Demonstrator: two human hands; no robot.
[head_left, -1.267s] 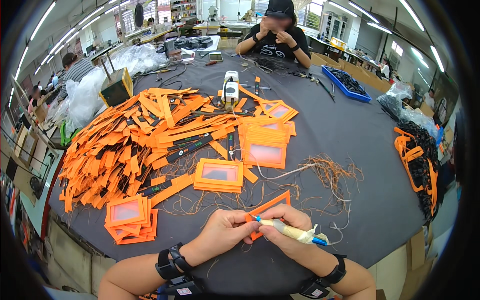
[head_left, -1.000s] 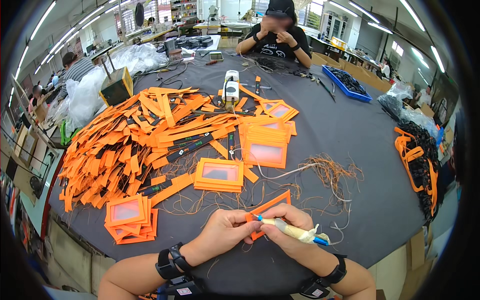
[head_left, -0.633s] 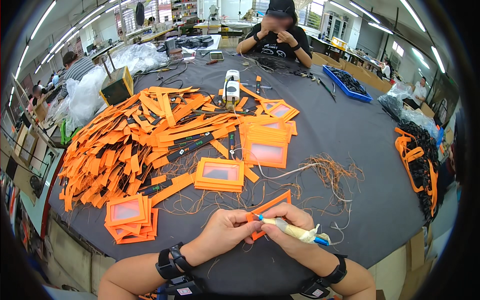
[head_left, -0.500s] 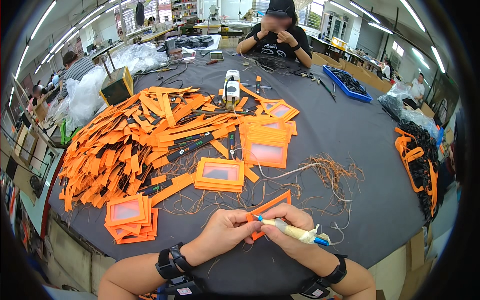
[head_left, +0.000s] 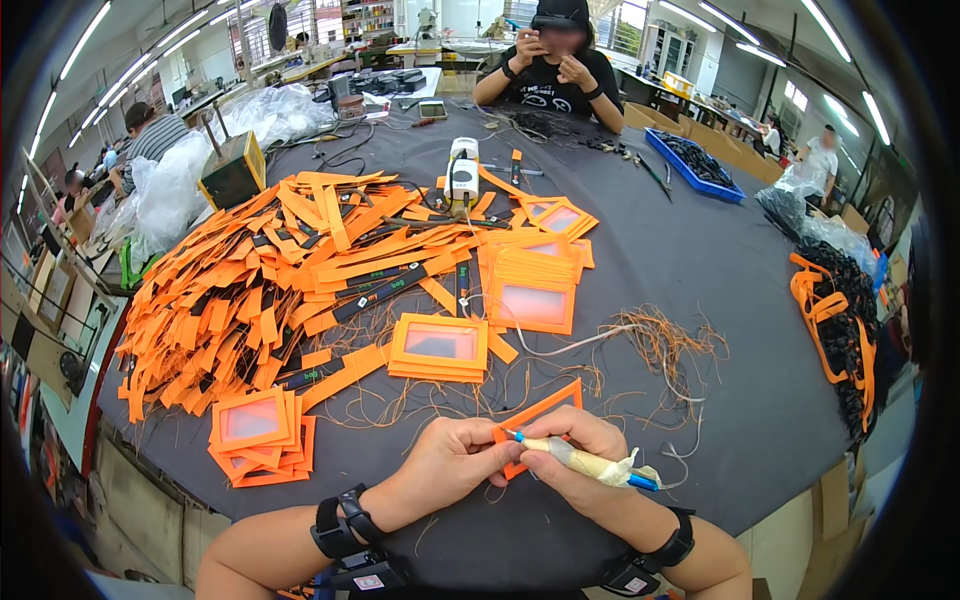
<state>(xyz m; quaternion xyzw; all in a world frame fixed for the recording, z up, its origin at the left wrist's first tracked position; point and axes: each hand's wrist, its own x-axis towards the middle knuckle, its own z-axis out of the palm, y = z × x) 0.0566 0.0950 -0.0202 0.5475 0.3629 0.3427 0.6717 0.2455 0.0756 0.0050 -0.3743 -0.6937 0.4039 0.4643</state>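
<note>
My left hand (head_left: 445,462) pinches the lower left corner of an orange-bordered rectangular window piece (head_left: 548,403), which is tilted up above the table. My right hand (head_left: 598,438) is closed around a corded soldering iron (head_left: 592,466), its handle wrapped in pale tape with blue at both ends. The iron's thin tip points left and meets the orange border near my left fingertips; exact contact is too small to tell. Just beyond my hands lies a stack of similar orange window pieces (head_left: 440,375), with a taller stack (head_left: 530,318) farther back.
A large heap of orange and black strips (head_left: 240,290) covers the left. More window pieces (head_left: 265,470) lie front left. Cut threads (head_left: 665,340) and the cord are right of centre. A white box (head_left: 463,175), a blue tray (head_left: 695,165) and a co-worker (head_left: 555,75) are across the table.
My hands, the window piece and the iron look almost unmoved. Across the table, the co-worker's hand has shifted away from the face, and a person at the far right has straightened up.
</note>
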